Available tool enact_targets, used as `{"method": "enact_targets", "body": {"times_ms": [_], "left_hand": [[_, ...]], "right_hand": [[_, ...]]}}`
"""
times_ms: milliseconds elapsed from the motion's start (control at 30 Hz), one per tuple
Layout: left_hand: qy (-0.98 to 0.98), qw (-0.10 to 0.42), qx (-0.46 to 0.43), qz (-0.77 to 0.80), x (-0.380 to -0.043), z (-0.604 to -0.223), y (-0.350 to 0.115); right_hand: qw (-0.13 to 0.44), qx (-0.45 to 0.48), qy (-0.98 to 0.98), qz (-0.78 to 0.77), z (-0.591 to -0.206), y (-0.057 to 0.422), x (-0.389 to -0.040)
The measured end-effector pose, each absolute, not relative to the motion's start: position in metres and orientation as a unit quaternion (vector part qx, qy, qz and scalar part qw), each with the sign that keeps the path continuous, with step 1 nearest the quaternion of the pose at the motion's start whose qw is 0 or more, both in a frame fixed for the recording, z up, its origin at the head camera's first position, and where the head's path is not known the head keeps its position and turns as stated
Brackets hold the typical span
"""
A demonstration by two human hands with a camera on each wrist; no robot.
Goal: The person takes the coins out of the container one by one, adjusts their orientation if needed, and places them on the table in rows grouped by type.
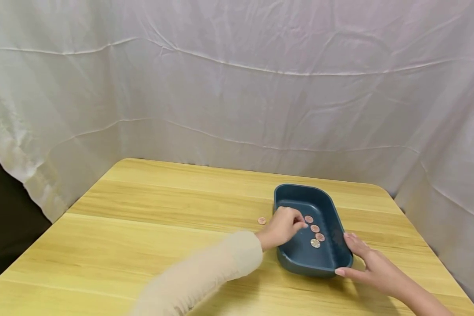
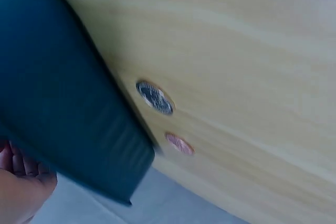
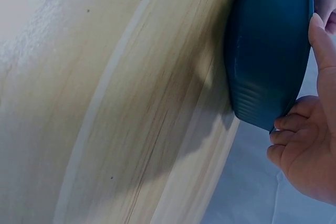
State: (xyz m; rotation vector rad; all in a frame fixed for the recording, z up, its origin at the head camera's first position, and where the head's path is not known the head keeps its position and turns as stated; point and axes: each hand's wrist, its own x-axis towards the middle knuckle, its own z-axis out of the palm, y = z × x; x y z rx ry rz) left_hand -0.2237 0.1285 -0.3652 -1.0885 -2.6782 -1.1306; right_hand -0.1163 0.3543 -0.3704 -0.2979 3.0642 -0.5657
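A dark teal plastic bin [image 1: 337, 210] with rounded corners stands on the table. Several coins lie on its floor, among them copper-coloured ones [image 1: 314, 228] and a paler, golden one [image 1: 315, 243]. My left hand [image 1: 282, 224] reaches over the bin's left wall with its fingers curled and the thumb close to the index finger. Whether a coin is between them is hidden. My right hand [image 1: 373, 265] grips the near right corner of the rim, and the right wrist view shows its fingers [image 3: 289, 129] curled at that edge. Left of the bin, a copper coin [image 1: 262, 220] lies on the table.
In the left wrist view a dark, silvery round piece [image 2: 155, 97] lies beside a copper coin [image 2: 178, 144] on the wood. The wooden table [image 1: 142, 210] ends at a pale hanging cloth [image 1: 221, 101] behind and at the sides.
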Motion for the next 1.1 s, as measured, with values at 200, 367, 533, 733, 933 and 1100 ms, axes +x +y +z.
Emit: {"method": "enact_targets", "body": {"times_ms": [200,367,533,733,933,1100], "left_hand": [[-0.873,0.009,-0.375,-0.311,-0.221,-0.372,0.146],[-0.879,-0.002,-0.381,-0.288,-0.222,-0.377,0.159],[-0.887,-0.033,-0.370,-0.274,-0.220,-0.382,0.167],[-0.900,-0.056,-0.353,-0.251,-0.221,-0.387,0.174],[-0.916,-0.066,-0.341,-0.203,-0.226,-0.394,0.184],[-0.930,-0.055,-0.326,-0.159,-0.227,-0.397,0.192]], "right_hand": [[0.006,-0.098,0.977,-0.187,-0.370,0.355,-0.116],[0.011,-0.097,0.977,-0.192,-0.369,0.355,-0.116],[0.019,-0.093,0.975,-0.199,-0.369,0.354,-0.116],[0.015,-0.092,0.976,-0.197,-0.368,0.353,-0.116],[0.014,-0.093,0.976,-0.194,-0.368,0.353,-0.115],[0.012,-0.093,0.977,-0.194,-0.368,0.353,-0.115]]}}
